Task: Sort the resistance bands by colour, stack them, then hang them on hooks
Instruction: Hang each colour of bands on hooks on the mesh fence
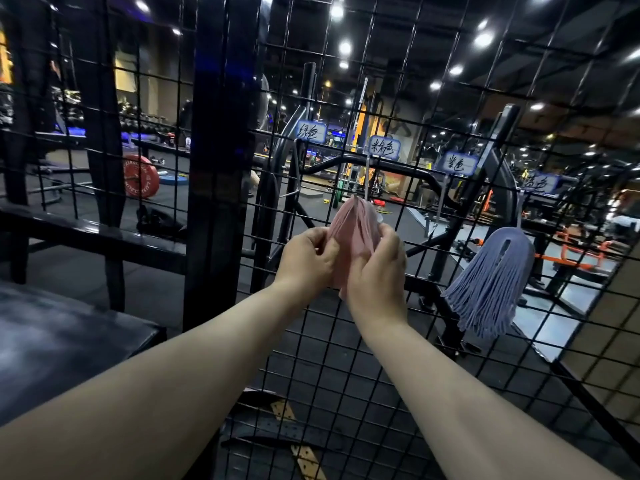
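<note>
Both the left hand point(308, 258) and the right hand point(377, 268) hold pink bands point(351, 230) at the grid point(346, 358).
The left fingers pinch the stack's left side and the right fingers curl around its right side. The stack's top meets a hook point(366, 178) near the grid's middle. Whether it hangs there, I cannot tell. Blue bands point(491, 285) hang nearer the right edge.

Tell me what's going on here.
A person holds a stack of pink resistance bands in the left hand and right hand, its top at the hook under the pink label on the wire grid. Blue resistance bands already hang from the hook at far right. The green-label hook and purple-label hook carry nothing.
</note>
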Tool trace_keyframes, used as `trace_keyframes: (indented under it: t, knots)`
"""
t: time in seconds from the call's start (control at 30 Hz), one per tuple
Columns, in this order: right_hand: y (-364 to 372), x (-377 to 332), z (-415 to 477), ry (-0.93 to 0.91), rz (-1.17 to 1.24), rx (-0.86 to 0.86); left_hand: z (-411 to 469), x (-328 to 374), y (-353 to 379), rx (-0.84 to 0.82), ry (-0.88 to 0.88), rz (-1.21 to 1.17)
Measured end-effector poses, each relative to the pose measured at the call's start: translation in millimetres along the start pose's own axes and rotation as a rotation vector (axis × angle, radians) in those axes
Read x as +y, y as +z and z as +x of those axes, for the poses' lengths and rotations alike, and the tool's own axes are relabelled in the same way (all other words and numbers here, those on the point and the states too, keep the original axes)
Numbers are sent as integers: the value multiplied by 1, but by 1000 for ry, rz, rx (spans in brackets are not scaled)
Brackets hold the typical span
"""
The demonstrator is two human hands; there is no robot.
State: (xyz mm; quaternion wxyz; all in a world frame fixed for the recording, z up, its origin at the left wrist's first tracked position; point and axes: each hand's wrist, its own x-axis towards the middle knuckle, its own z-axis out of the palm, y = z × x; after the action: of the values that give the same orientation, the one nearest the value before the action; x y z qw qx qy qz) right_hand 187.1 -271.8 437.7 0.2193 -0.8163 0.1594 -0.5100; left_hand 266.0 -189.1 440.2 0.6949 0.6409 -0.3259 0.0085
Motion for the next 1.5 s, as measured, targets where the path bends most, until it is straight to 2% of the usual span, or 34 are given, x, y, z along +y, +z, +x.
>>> trace_keyframes:
  t: [0.1,0.33,0.53,0.83,1.07,1.3,1.5]
  knots:
    - [4,1,-4,-46,-108,-70,-2,-2,1,-78,-8,-28]
    - [16,-1,-14,-30,-368,-182,-7,-10,5,-123,41,51]
    - [13,5,-27,-4,-368,-281,-18,-17,7,-95,77,91]
    - [16,17,-45,166,-121,-343,-34,-42,5,-157,89,163]
    - [12,24,-59,217,-104,-374,-45,-59,4,-157,7,157]
    - [-1,30,-85,251,-192,-400,-75,-73,-5,-181,-99,283]
    - [-20,33,-142,360,-244,-593,-143,-84,-21,-245,-210,334]
